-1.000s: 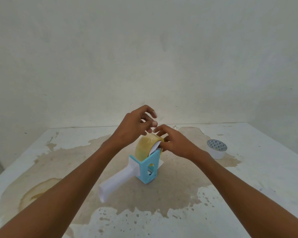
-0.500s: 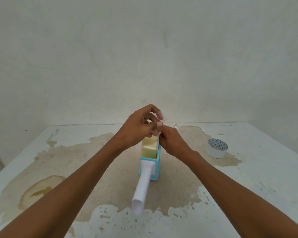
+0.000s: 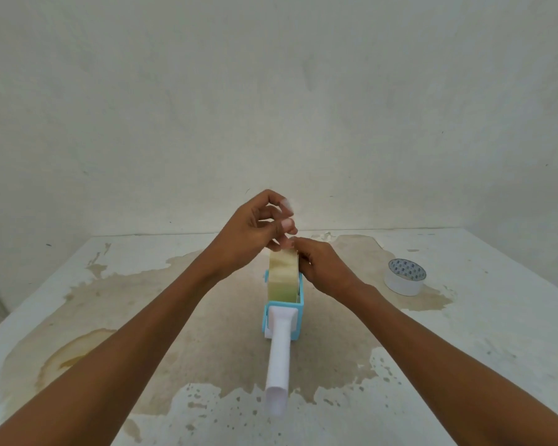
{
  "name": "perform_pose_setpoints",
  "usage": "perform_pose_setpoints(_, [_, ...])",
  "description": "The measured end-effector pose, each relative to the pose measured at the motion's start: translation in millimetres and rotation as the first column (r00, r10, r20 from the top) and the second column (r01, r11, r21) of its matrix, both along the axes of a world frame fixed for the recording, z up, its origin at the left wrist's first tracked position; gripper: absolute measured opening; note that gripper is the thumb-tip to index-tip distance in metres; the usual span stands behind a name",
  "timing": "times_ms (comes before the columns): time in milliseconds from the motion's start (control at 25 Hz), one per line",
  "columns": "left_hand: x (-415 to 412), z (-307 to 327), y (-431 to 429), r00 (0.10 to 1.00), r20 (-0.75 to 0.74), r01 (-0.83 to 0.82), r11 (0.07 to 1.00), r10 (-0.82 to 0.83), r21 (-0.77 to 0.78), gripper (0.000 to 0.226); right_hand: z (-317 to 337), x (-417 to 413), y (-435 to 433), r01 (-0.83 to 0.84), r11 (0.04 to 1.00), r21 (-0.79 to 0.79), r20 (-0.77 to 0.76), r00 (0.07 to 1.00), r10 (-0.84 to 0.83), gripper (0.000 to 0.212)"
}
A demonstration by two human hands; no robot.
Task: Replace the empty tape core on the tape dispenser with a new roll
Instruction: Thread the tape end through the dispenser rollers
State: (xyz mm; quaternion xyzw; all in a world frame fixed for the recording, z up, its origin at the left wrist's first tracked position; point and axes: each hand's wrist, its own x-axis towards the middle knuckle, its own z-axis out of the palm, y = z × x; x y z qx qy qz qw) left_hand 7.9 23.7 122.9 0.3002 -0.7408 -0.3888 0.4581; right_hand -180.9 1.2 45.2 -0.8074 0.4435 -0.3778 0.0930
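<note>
A light-blue tape dispenser (image 3: 298, 320) stands on the table, its white handle (image 3: 279, 358) pointing toward me. A yellowish clear tape roll (image 3: 283, 278) sits in its frame, edge-on to me. My left hand (image 3: 255, 231) is above the roll, thumb and fingertips pinched at the roll's top, apparently on the tape end. My right hand (image 3: 322, 268) grips the roll and dispenser from the right side, fingers at the roll's top. A white tape core (image 3: 405, 280) with a blue-printed inside lies on the table to the right.
The white table (image 3: 496, 333) has a large brown stain (image 3: 142, 300) around the dispenser and peeling paint near the front. A plain wall (image 3: 271, 107) rises right behind the table's back edge.
The dispenser has turned so its handle points straight toward me instead of to the left. Both hands stayed at the top of the roll; the left hand lifted slightly.
</note>
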Motion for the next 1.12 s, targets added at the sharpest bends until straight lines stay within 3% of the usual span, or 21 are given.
perform_pose_setpoints(200, [-0.3,-4.0,-9.1,0.998,0.028,-0.056,0.998,0.056,0.023,0.017,-2.1,-4.7,2.2,-0.016,0.996,0.090,0.031,0.999,0.013,0.033])
perform_pose_setpoints(400, [-3.7,-7.4,-10.5,0.999,0.011,-0.053,0.998,0.053,0.018,0.017,20.1,5.4,14.5,-0.134,0.920,0.369,0.148,0.985,0.084,0.032])
perform_pose_setpoints(560, [-6.8,-11.7,-8.0,0.990,0.020,-0.143,0.990,0.143,-0.011,0.015,13.1,17.2,32.0,-0.165,0.846,0.507,0.446,0.890,-0.093,0.031])
perform_pose_setpoints(640, [-5.0,-14.4,-8.2,0.978,-0.010,-0.206,0.978,0.206,0.006,0.016,10.4,22.7,43.1,-0.110,0.843,0.527,0.493,0.847,-0.198,0.028])
perform_pose_setpoints(720, [-2.3,-15.5,-9.3,0.972,-0.024,-0.234,0.972,0.235,0.028,0.016,13.3,27.9,60.2,0.004,0.839,0.545,0.451,0.842,-0.296,0.019])
perform_pose_setpoints(800, [-0.4,-14.5,-9.2,0.973,-0.041,-0.225,0.973,0.228,0.053,0.016,16.8,29.5,75.2,0.026,0.799,0.601,0.362,0.882,-0.301,0.052])
perform_pose_setpoints(920, [-2.6,-14.7,-8.2,0.960,-0.050,-0.272,0.961,0.274,0.046,0.015,23.7,34.8,85.8,0.211,0.787,0.580,-0.008,0.967,-0.254,0.080])
perform_pose_setpoints(1040, [-2.8,-18.9,-9.8,0.944,-0.071,-0.317,0.945,0.322,0.076,0.012,26.5,39.3,86.5,0.387,0.807,0.447,-0.234,0.921,-0.312,0.089])
perform_pose_setpoints(1120, [2.1,-23.8,-12.7,0.921,-0.130,-0.346,0.925,0.367,0.155,0.013,22.6,34.3,87.5,0.351,0.806,0.477,-0.235,0.934,-0.267,0.085])
